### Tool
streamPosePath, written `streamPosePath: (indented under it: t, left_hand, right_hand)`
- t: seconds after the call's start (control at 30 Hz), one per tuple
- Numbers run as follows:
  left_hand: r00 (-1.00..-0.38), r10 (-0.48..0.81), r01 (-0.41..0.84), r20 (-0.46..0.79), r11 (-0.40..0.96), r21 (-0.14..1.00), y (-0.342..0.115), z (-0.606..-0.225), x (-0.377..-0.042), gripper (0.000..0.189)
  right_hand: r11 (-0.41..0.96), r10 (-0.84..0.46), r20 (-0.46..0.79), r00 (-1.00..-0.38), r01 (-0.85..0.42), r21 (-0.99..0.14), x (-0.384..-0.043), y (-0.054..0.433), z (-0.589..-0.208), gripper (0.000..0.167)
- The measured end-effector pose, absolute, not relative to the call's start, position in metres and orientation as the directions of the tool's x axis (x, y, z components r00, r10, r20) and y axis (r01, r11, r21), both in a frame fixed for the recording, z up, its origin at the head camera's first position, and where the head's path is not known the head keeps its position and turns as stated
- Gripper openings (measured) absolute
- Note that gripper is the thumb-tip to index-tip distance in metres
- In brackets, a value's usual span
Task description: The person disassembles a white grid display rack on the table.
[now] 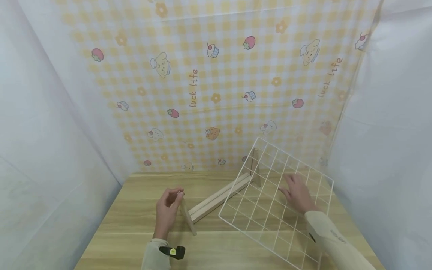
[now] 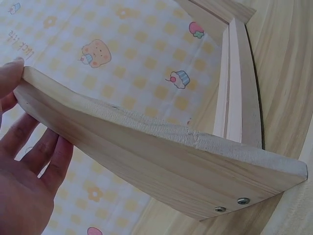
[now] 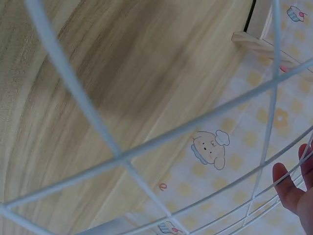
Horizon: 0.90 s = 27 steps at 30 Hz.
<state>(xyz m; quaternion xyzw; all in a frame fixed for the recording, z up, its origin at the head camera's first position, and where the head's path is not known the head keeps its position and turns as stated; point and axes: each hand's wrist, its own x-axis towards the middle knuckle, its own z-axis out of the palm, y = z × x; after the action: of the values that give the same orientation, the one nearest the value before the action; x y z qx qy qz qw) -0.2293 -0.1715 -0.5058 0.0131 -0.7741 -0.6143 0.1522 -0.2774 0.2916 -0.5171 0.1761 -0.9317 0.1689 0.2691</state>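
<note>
My left hand (image 1: 167,213) pinches the upper end of an upright wooden end panel (image 2: 146,142), thumb on one side and fingers on the other. This panel belongs to a wooden frame (image 1: 219,198), whose grooved crossbar (image 2: 235,88) runs away to a second end panel (image 1: 255,167) at the back. Two screw heads (image 2: 243,201) show low on the near panel. A white wire grid (image 1: 248,219) slants on the right, overlapping the far end of the frame. My right hand (image 1: 298,195) grips a wire of this grid between thumb and fingers, with its fingertips (image 3: 284,178) at the wires.
A wood-grain tabletop (image 1: 135,213) lies under everything. Behind it hangs a yellow checked cloth (image 1: 216,75) with cartoon prints. White sheets hang at the left (image 1: 50,150) and right (image 1: 388,150).
</note>
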Motion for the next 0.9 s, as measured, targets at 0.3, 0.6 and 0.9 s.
streamPosePath:
  t: [0.3,0.6,0.9]
  left_hand:
    - [-0.953,-0.248,0.115,0.174,0.236,0.965,-0.17,-0.506,-0.22,0.027]
    - [-0.95,-0.274,0.083,0.152,0.247,0.965,-0.169,-0.505,-0.209,0.029]
    - [-0.945,-0.278,0.107,0.175,0.241,0.965,-0.165,-0.506,-0.198,0.025]
  right_hand:
    - [0.852,-0.353,0.593,-0.724,-0.51,-0.116,-0.277,0.295,-0.527,0.061]
    - [0.852,-0.388,0.582,-0.715,-0.519,-0.069,-0.276,0.295,-0.529,0.061]
    - [0.846,-0.411,0.587,-0.698,-0.532,-0.041,-0.276,0.296,-0.53,0.06]
